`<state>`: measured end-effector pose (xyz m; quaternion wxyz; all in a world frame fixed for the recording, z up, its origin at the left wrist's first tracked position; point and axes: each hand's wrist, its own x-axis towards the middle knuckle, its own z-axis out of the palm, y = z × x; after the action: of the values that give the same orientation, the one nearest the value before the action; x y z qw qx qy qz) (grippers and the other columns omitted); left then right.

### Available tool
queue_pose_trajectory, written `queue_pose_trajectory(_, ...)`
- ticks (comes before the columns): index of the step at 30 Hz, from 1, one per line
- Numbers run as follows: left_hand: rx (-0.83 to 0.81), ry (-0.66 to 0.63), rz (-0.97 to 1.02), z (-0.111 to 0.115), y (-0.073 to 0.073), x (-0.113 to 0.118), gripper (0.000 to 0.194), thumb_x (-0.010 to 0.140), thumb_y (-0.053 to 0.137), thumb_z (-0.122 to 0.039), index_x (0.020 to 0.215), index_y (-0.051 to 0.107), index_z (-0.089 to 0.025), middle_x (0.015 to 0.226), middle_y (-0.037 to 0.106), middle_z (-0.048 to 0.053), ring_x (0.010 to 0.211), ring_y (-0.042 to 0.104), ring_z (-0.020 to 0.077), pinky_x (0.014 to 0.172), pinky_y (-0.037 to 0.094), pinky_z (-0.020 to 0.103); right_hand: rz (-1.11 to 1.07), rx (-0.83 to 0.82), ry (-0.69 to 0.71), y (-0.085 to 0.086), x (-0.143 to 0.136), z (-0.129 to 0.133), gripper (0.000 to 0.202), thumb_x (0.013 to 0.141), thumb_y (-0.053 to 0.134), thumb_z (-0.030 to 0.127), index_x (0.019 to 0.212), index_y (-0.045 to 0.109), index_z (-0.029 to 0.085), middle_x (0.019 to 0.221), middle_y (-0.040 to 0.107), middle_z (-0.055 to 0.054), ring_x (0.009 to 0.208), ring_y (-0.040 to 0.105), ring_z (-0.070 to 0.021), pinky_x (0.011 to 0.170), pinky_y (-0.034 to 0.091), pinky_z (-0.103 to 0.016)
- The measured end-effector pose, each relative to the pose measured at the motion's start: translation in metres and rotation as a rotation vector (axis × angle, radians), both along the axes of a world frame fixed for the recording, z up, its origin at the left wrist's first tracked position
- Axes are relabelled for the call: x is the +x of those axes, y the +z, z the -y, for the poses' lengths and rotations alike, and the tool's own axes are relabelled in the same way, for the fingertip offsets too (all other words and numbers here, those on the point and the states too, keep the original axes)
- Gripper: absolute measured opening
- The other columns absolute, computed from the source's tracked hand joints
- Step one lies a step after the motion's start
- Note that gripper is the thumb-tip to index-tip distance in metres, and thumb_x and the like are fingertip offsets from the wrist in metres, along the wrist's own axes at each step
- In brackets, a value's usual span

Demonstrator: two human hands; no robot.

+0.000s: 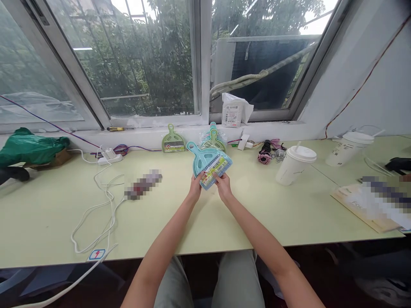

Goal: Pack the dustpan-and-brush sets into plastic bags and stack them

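A light-blue dustpan and brush set (pixel 202 159) in clear wrapping, with a printed label, is held tilted above the table. My left hand (pixel 195 185) grips its lower left edge, and my right hand (pixel 222 183) grips the lower right side by the label. Behind it stands a stack of wrapped dustpan sets (pixel 213 134) with a green one in front, partly hidden by the blue set. A single green dustpan set (pixel 173 140) leans against the wall to the left.
On the left lie white cables (pixel 111 205), a power strip (pixel 109 158) and a green bag (pixel 25 145). White cups (pixel 293 167) and a cardboard envelope (pixel 362 205) are on the right. A wrapped packet (pixel 233 113) rests on the sill. Another person's hand (pixel 405 178) shows at the right edge.
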<state>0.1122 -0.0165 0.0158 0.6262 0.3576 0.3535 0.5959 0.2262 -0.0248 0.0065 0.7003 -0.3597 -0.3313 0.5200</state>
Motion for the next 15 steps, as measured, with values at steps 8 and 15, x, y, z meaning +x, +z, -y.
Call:
queue_pose_trajectory(8,-0.020,0.022,-0.279,-0.019,0.001,-0.035,0.056,0.068,0.071,-0.044,0.116,0.053,-0.022,0.099,0.067,0.006,0.078,0.066,0.0185,0.060,0.051,0.026,0.887,0.007,0.074,-0.001,0.030,-0.010,0.049,0.085,0.040,0.064,0.083,0.063,0.020,0.053,0.059,0.001,0.045,0.054,-0.0143,0.047,0.040,-0.025)
queue_pose_trajectory(15,-0.169,-0.021,-0.236,-0.031,-0.004,-0.086,0.050,0.074,0.066,-0.035,0.120,0.052,-0.022,0.108,0.066,0.008,0.087,0.066,0.0208,0.064,0.053,0.027,1.971,0.075,-0.184,-0.006,0.032,-0.006,0.039,0.094,0.043,0.031,0.132,0.047,0.027,0.076,0.064,-0.009,0.062,0.060,-0.0182,0.059,0.034,-0.028)
